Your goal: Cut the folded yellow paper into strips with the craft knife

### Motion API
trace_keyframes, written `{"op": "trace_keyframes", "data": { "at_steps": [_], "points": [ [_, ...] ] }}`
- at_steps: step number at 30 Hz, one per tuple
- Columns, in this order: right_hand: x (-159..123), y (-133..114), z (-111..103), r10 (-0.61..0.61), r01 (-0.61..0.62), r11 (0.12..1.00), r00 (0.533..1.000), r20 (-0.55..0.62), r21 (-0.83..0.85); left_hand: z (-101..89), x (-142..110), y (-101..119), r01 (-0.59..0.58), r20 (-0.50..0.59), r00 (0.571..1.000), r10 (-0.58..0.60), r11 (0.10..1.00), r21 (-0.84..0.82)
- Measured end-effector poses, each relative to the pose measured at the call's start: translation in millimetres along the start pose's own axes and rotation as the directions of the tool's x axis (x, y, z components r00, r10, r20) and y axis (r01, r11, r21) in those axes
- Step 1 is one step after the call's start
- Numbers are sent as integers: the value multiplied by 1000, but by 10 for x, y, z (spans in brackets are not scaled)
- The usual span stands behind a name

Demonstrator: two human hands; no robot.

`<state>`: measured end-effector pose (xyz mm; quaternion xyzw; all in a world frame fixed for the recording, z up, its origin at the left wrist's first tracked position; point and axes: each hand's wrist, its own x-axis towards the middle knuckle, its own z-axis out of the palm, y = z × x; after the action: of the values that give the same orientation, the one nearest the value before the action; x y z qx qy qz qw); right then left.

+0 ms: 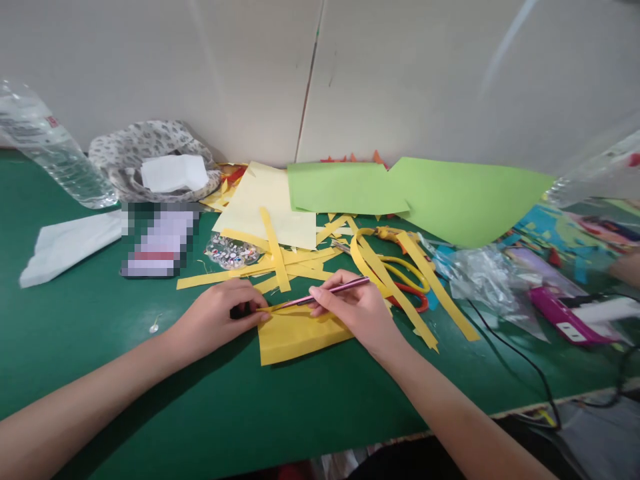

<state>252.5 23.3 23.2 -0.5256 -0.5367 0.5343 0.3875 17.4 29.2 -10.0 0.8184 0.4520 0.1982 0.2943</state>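
Observation:
A piece of yellow paper (300, 340) lies on the green table in front of me, its top edge lifted or folded. My left hand (235, 313) pinches that paper at its upper left corner between thumb and fingers. In my right hand (350, 310) is a slim pink pen (345, 287), slanting with its lower end toward the left hand along the paper's top edge. Whether its tip touches the paper I cannot tell. Just beyond the hands, yellow paper strips (279, 260) lie crossed in a loose pile. Scissors with yellow handles (407, 273) lie partly under strips to the right.
Green paper sheets (450, 200) and a cream sheet (265, 207) lie near the wall. Left are a phone (163, 243), a patterned cloth bag (145, 140) and a water bottle (55, 150). Crumpled clear plastic (490, 280), a magenta device (565, 317) and a black cable (520, 360) are right.

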Motion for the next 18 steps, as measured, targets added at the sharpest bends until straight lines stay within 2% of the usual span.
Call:
{"op": "trace_keyframes", "data": {
  "at_steps": [4, 13, 18],
  "points": [
    [8, 46, 3, 28, -28, 1000, 1000, -2, -11, 7, 15, -7, 32, 15, 999, -32, 999, -6],
    [10, 63, -3, 10, -9, 1000, 1000, 7, -17, 1, 19, 0, 28, 18, 999, -27, 999, -30],
    [6, 74, -73, -18, 17, 999, 999, -28, -27, 4, 11, 2, 31, 13, 999, -31, 999, -21]
  ]
}}
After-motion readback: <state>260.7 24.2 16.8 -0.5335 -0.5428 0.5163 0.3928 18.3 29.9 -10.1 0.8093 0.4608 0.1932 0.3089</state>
